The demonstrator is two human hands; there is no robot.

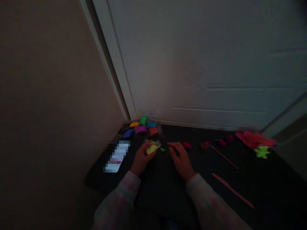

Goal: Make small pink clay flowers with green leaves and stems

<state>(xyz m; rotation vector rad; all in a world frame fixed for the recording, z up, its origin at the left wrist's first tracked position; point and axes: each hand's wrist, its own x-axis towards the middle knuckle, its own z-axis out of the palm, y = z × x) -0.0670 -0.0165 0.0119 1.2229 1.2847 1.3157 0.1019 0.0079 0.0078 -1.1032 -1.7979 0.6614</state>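
Clay, bright yellow in clear plastic [151,149], is pinched in left hand [142,157] over dark bench [165,191]; right hand [181,158] half-curled, can't tell if pinching. Small green scrap [162,149] between them, knobbly neon-yellow figure [262,152] looks done, coloured plastic packets [141,129] look untouched.

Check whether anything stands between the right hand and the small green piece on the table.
Nothing visible: dark tabletop shows between the right hand and the small green piece. The yellow packet in the left hand is on the piece's other side.
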